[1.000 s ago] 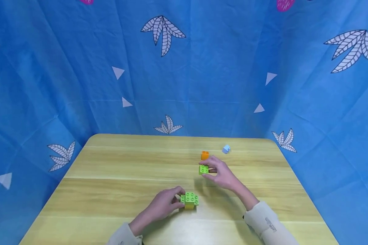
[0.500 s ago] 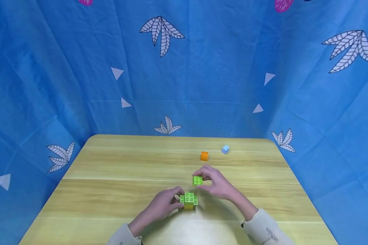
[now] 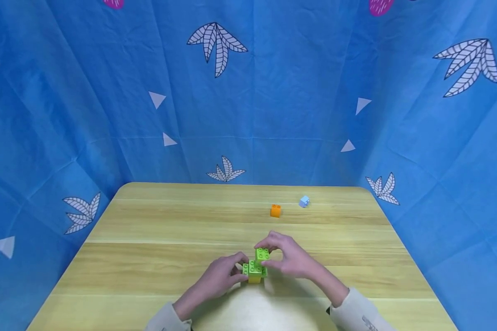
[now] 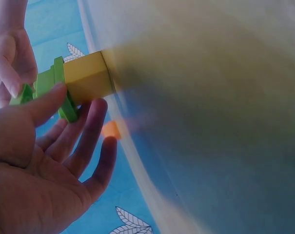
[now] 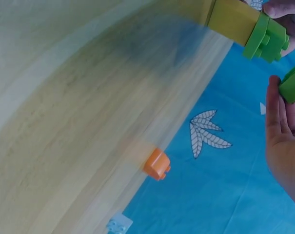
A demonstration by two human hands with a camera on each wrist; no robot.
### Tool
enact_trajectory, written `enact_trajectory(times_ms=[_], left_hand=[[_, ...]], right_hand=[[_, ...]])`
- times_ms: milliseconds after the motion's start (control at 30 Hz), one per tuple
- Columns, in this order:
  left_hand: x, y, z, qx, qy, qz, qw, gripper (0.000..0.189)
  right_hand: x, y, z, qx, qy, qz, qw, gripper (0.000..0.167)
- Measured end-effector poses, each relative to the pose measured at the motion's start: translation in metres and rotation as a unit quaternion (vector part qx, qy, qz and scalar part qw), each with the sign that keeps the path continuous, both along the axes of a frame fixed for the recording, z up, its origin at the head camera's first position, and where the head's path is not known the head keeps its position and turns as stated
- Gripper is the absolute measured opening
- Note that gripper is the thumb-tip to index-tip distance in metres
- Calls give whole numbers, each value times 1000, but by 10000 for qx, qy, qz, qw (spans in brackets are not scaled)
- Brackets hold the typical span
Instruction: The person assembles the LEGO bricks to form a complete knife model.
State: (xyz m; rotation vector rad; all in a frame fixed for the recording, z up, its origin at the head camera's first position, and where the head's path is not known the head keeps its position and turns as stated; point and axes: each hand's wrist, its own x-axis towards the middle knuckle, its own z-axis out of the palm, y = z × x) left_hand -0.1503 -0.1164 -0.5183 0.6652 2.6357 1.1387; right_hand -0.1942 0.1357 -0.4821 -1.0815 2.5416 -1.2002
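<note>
A small stack of toy building bricks stands on the table, a yellow brick (image 4: pixel 88 78) at the bottom with a flat green piece (image 5: pixel 257 36) and a green brick (image 3: pixel 253 267) on top. My left hand (image 3: pixel 220 276) grips the stack from its left side, thumb in front and fingers behind. Just above the stack my right hand (image 3: pixel 291 258) pinches another green brick (image 3: pixel 262 254) between thumb and fingers. In the right wrist view this held green brick (image 5: pixel 292 87) is apart from the stack, its hollow underside turned toward it.
Farther back on the wooden table (image 3: pixel 170 220) lie an orange brick (image 3: pixel 275 211) and a light blue brick (image 3: pixel 304 201). A blue patterned cloth (image 3: pixel 248 101) hangs behind the table and along both sides.
My right hand has carried its green brick toward me and to the left, from beside the orange brick to over the stack. My left hand stays on the stack.
</note>
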Motion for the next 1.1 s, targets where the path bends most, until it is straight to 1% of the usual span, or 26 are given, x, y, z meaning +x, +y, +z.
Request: enact_trajectory(times_ms=[300,500,667,900,1100], left_hand=[[0,0,-1,-13,5,6,10000,34],[0,0,-1,-14,4,36,10000,33],[1,0,0,1,-1,40,10000,33],[2,0,0,15,-24,32,10000,33],[1,0,-1,44,6,24,10000,33]], right_hand=[[7,-5,0,98,132,46,9999,41],[9,-7,-1,93,71,126,9999,42],[11,-9,-3,134,111,97,9998,42],[14,-11,-3,262,-12,27,9997,41],[15,-12,-2,328,71,6,9994,41]])
